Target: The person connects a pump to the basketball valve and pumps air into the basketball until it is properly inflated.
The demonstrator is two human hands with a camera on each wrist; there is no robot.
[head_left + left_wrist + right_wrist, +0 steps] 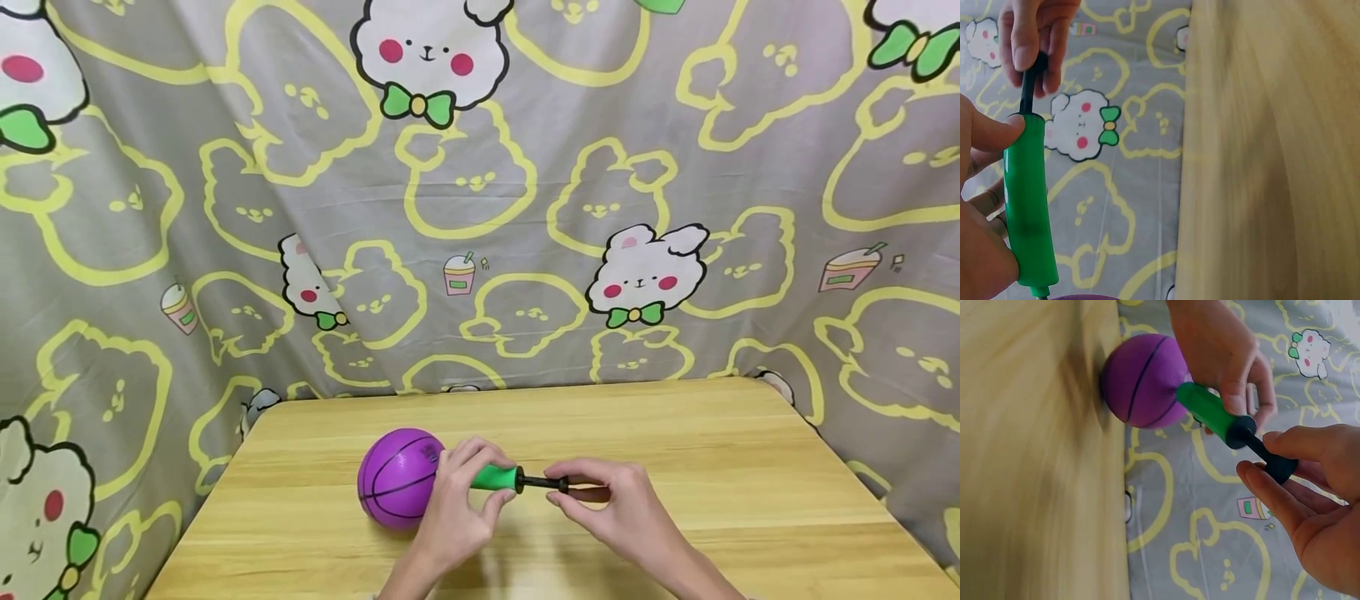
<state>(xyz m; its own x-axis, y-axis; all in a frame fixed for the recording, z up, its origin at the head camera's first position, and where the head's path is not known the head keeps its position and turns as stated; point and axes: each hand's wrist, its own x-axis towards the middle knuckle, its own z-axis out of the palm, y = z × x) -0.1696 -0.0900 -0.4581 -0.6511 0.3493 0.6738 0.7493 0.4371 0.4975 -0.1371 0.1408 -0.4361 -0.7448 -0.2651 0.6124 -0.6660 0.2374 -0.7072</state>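
Note:
A small purple basketball [397, 479] with black lines rests on the table. Against its right side stands a green hand pump [1207, 406], its nozzle end meeting the ball. My left hand [457, 500] grips the pump's green barrel [1027, 200] between thumb and fingers. With fingertips and thumb, my right hand [626, 504] pinches the black handle [1280, 467] at the other end. A short length of black rod [536, 481] shows between barrel and handle. In the left wrist view only a sliver of the ball [1088, 297] appears at the bottom edge.
The light wooden table [300, 450] spans the lower view, its far edge near a grey curtain [465, 225] printed with yellow outlines and white cartoon animals. The curtain also hangs along the left and right sides.

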